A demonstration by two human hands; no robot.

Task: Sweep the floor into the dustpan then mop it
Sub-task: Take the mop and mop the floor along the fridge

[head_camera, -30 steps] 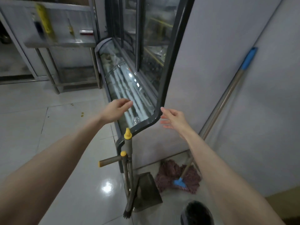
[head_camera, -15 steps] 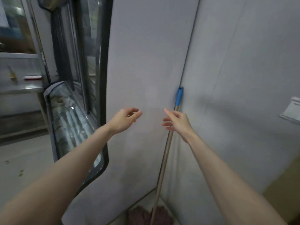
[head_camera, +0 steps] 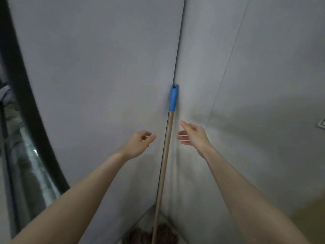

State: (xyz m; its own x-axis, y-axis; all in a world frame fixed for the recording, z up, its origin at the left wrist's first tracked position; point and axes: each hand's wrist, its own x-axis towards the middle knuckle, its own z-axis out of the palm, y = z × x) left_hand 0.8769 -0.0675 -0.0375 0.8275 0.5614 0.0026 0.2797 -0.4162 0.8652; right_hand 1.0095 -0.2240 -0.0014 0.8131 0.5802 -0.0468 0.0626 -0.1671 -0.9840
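Observation:
A mop leans upright in the corner of two grey walls. Its tan handle (head_camera: 164, 166) ends in a blue cap (head_camera: 173, 98), and its reddish-brown string head (head_camera: 163, 234) lies on the floor at the bottom edge. My left hand (head_camera: 139, 142) is just left of the handle, fingers loosely curled, holding nothing. My right hand (head_camera: 192, 134) is just right of the handle, fingers spread and relaxed. Neither hand touches the handle. The broom and dustpan are out of sight.
A glass display case with a thick black frame (head_camera: 33, 124) stands at the left edge. Grey wall panels (head_camera: 255, 85) close the corner ahead and to the right. A small white fixture (head_camera: 321, 124) sits on the right wall.
My view has swung right, from the display case, broom and dustpan to the corner. Both hands have come up on either side of the mop handle.

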